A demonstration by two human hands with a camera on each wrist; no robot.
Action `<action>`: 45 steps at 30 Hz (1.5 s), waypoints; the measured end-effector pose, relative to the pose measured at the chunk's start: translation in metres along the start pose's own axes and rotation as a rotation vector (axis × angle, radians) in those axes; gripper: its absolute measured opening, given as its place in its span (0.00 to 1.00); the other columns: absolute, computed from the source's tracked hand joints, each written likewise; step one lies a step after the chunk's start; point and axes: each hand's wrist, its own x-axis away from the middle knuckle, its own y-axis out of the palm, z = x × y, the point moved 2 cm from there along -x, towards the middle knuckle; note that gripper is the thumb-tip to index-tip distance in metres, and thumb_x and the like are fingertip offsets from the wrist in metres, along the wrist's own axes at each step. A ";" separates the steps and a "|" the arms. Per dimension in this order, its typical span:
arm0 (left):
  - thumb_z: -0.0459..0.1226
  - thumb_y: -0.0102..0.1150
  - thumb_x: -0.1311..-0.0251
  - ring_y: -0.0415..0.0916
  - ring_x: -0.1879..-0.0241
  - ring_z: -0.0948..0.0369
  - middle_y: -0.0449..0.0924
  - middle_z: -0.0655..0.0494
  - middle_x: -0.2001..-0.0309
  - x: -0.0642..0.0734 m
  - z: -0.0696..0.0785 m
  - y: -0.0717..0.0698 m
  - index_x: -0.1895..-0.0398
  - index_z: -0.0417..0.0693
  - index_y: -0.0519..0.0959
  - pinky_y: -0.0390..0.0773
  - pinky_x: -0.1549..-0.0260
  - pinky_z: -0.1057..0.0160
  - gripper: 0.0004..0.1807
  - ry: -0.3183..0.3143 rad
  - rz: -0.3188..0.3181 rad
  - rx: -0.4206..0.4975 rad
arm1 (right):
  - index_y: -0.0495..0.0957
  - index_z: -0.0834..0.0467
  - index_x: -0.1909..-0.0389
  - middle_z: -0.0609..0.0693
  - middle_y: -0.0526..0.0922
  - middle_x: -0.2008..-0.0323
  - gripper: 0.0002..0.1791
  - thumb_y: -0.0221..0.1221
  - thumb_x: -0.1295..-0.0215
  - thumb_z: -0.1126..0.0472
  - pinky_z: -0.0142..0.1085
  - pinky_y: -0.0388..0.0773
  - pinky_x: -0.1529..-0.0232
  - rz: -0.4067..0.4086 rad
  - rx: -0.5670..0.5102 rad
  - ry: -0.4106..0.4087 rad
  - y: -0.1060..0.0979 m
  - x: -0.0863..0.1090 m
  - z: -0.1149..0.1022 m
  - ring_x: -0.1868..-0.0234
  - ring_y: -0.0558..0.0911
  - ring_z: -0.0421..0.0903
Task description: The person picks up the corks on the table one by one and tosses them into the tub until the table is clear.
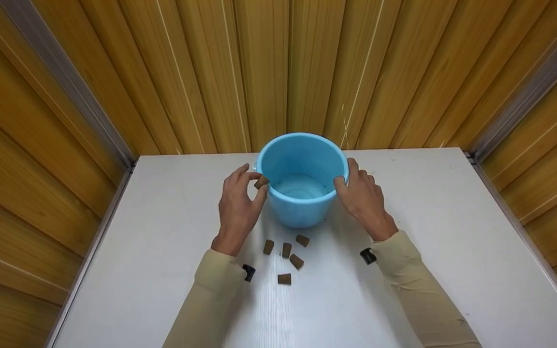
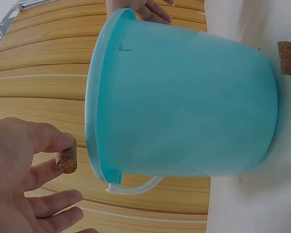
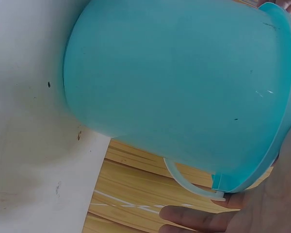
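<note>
A light blue plastic bucket (image 1: 299, 212) stands upright on the white table, its mouth facing up. My left hand (image 1: 240, 203) pinches a brown cork stopper (image 1: 261, 181) between thumb and index finger, just beside the bucket's left rim; in the left wrist view that cork (image 2: 67, 158) is apart from the rim and the other fingers are spread. My right hand (image 1: 363, 195) holds the bucket's right rim, thumb over the edge and fingers on the outside. In front of the bucket lie several loose cork stoppers (image 1: 286, 250), one of them (image 1: 284, 279) nearest to me.
The white table (image 1: 162, 232) reaches back to a wall of wood-patterned panels (image 1: 259, 72), with similar panels on both sides. A pale handle (image 3: 189, 184) hangs from the bucket's rim. Small dark specks mark the tabletop.
</note>
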 end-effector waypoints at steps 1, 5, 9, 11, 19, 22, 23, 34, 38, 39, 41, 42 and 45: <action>0.36 0.70 0.33 0.70 0.28 0.44 0.76 0.42 0.30 -0.001 0.002 0.000 0.49 0.45 0.86 0.76 0.36 0.42 0.11 0.014 0.004 0.002 | 0.55 0.62 0.20 0.68 0.78 0.40 0.36 0.44 0.22 0.48 0.64 0.79 0.50 -0.001 0.000 0.001 0.000 0.000 0.000 0.47 0.79 0.65; 0.36 0.70 0.33 0.71 0.29 0.44 0.77 0.42 0.31 -0.004 0.006 0.002 0.49 0.45 0.86 0.77 0.38 0.42 0.11 0.053 0.012 -0.006 | 0.57 0.64 0.20 0.68 0.80 0.43 0.37 0.44 0.23 0.48 0.62 0.81 0.55 0.014 0.009 -0.019 0.001 0.000 -0.001 0.50 0.82 0.64; 0.36 0.70 0.33 0.71 0.29 0.44 0.77 0.42 0.31 -0.006 0.008 0.004 0.49 0.43 0.86 0.77 0.37 0.43 0.12 0.068 -0.004 -0.017 | 0.58 0.66 0.21 0.69 0.82 0.47 0.37 0.43 0.24 0.48 0.61 0.81 0.59 0.026 0.032 -0.039 0.000 0.001 -0.003 0.54 0.83 0.64; 0.36 0.71 0.33 0.71 0.29 0.44 0.77 0.42 0.31 -0.008 0.009 0.005 0.49 0.43 0.86 0.76 0.36 0.43 0.13 0.071 -0.011 -0.017 | 0.57 0.65 0.21 0.69 0.81 0.46 0.37 0.44 0.24 0.48 0.61 0.81 0.57 0.021 0.038 -0.035 0.000 0.001 -0.003 0.53 0.82 0.64; 0.37 0.70 0.32 0.70 0.28 0.44 0.76 0.42 0.30 -0.013 0.012 0.009 0.47 0.43 0.85 0.76 0.36 0.42 0.13 0.073 -0.040 -0.016 | 0.56 0.65 0.20 0.69 0.81 0.44 0.37 0.44 0.22 0.49 0.62 0.81 0.56 0.013 0.032 -0.032 0.001 0.000 -0.003 0.52 0.82 0.65; 0.37 0.70 0.32 0.69 0.27 0.44 0.75 0.42 0.30 -0.014 0.012 0.011 0.48 0.43 0.85 0.75 0.35 0.42 0.13 0.066 -0.056 -0.017 | 0.57 0.65 0.21 0.69 0.81 0.45 0.36 0.44 0.23 0.49 0.61 0.82 0.58 0.017 0.029 -0.038 0.001 0.000 -0.002 0.54 0.83 0.64; 0.37 0.70 0.32 0.68 0.27 0.44 0.75 0.42 0.29 -0.015 0.012 0.012 0.48 0.43 0.85 0.74 0.35 0.42 0.13 0.066 -0.060 -0.020 | 0.57 0.65 0.21 0.69 0.81 0.45 0.36 0.44 0.23 0.49 0.61 0.82 0.58 0.019 0.030 -0.039 0.001 0.000 -0.002 0.54 0.83 0.64; 0.36 0.70 0.32 0.70 0.28 0.43 0.78 0.41 0.33 -0.021 0.009 0.024 0.49 0.41 0.86 0.73 0.33 0.43 0.12 0.152 -0.062 -0.067 | 0.57 0.63 0.21 0.68 0.82 0.46 0.35 0.44 0.23 0.49 0.61 0.82 0.58 0.021 0.014 -0.031 0.000 0.001 0.000 0.55 0.84 0.63; 0.34 0.70 0.33 0.68 0.27 0.41 0.78 0.39 0.35 -0.022 0.009 0.026 0.50 0.41 0.86 0.72 0.32 0.42 0.11 0.185 -0.044 -0.062 | 0.60 0.63 0.23 0.66 0.84 0.51 0.35 0.43 0.25 0.50 0.57 0.82 0.65 0.049 0.004 -0.050 0.000 0.001 0.000 0.61 0.84 0.61; 0.33 0.70 0.33 0.68 0.27 0.41 0.78 0.39 0.35 -0.021 0.009 0.026 0.50 0.41 0.86 0.71 0.32 0.42 0.11 0.188 -0.043 -0.060 | 0.61 0.63 0.23 0.66 0.84 0.53 0.34 0.44 0.26 0.50 0.57 0.82 0.66 0.054 0.002 -0.052 0.000 0.000 0.000 0.62 0.84 0.60; 0.34 0.70 0.33 0.68 0.27 0.42 0.78 0.40 0.35 -0.021 0.009 0.027 0.50 0.41 0.85 0.71 0.32 0.41 0.11 0.182 -0.047 -0.059 | 0.61 0.63 0.24 0.65 0.84 0.52 0.35 0.43 0.26 0.50 0.57 0.82 0.65 0.052 0.004 -0.050 0.000 0.000 0.001 0.61 0.84 0.60; 0.34 0.70 0.33 0.67 0.26 0.42 0.78 0.40 0.34 -0.021 0.009 0.027 0.50 0.41 0.85 0.70 0.32 0.41 0.11 0.177 -0.051 -0.059 | 0.61 0.63 0.23 0.65 0.84 0.52 0.35 0.43 0.25 0.49 0.57 0.82 0.65 0.049 0.004 -0.048 0.000 0.000 0.001 0.60 0.84 0.60; 0.34 0.70 0.33 0.66 0.25 0.41 0.78 0.40 0.34 -0.021 0.009 0.028 0.49 0.42 0.85 0.70 0.31 0.41 0.12 0.163 -0.061 -0.064 | 0.60 0.62 0.23 0.65 0.83 0.50 0.35 0.43 0.25 0.49 0.58 0.82 0.63 0.036 0.006 -0.043 0.001 0.000 0.001 0.58 0.84 0.61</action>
